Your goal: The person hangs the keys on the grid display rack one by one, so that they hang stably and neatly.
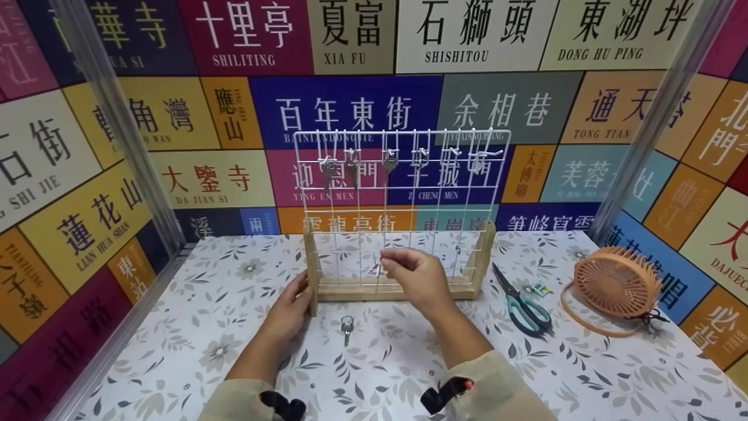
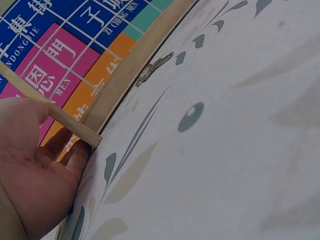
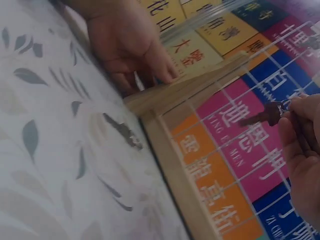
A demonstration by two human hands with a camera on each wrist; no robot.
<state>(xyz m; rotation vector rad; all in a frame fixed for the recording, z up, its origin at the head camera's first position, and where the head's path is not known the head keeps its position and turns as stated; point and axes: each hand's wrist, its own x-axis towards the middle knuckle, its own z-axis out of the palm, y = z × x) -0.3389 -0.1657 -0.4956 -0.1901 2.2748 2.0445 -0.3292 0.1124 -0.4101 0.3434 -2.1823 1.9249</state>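
In front of me stands a white wire grid rack [image 1: 403, 209] in a wooden base [image 1: 397, 292]. My left hand [image 1: 290, 301] grips the rack's left wooden side piece [image 2: 75, 127], thumb on one side and fingers on the other. My right hand [image 1: 422, 282] pinches a key [image 3: 261, 116] by its ring end, before the lower part of the grid, blade pointing away from the fingers. Another key [image 1: 347, 331] with a small ring lies on the table before the base. Several keys [image 1: 390, 161] hang from hooks along the upper grid.
To the right of the rack lie scissors [image 1: 523, 310] with dark and light blue handles and a small green-white packet [image 1: 540, 289]. An orange fan [image 1: 616, 283] stands farther right. Sign-printed walls [image 1: 345, 105] enclose the flower-patterned table [image 1: 234, 292].
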